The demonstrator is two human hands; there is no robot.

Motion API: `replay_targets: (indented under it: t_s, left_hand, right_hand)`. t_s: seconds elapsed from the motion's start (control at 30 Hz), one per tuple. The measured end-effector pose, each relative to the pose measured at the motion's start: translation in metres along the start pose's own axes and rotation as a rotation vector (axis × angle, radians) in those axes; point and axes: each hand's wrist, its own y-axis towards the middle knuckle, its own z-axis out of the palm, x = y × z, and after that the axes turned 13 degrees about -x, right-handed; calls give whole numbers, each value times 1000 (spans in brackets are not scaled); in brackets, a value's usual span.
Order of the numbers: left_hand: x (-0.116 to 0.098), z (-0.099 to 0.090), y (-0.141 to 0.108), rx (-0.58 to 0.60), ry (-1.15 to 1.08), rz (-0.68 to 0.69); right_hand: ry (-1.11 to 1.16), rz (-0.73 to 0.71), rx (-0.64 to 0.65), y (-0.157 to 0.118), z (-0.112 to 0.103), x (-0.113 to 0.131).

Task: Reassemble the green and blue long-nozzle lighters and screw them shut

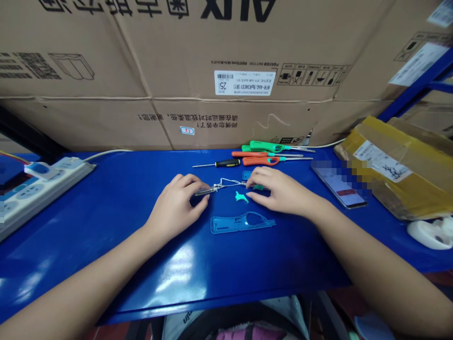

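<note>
Blue handle half (230, 225) nearest, on table (283, 259); long axis left-right, narrow tip rightward; hands apart; left hand (179, 198) pinches metal piece (204, 191), partly finger-hidden; right hand (271, 186) curls over green part (258, 187), mostly covered, grip cannot be told; white wires (230, 181) between; lighters (261, 161) beyond, tips rightward.

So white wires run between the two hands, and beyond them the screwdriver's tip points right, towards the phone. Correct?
Not quite: in the head view, the screwdriver points its tip left, towards the power strip. White wires do run between the left hand and right hand.
</note>
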Motion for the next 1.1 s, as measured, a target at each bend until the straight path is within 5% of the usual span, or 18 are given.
replay_targets:
  t_s: [0.47,0.67,0.83,1.1]
  left_hand:
    - [-16,6,-4,87,-222,89]
    - [-8,4,-2,-18,-168,80]
    - [-9,0,-1,-165,-224,60]
    - [-24,2,-7,-33,-385,212]
  right_hand:
    - [-165,70,48,-1,21,16]
    - [-192,34,40,-1,17,8]
    - [-116,-157,-132,-1,11,10]
    - [-81,-342,-152,-3,12,19]
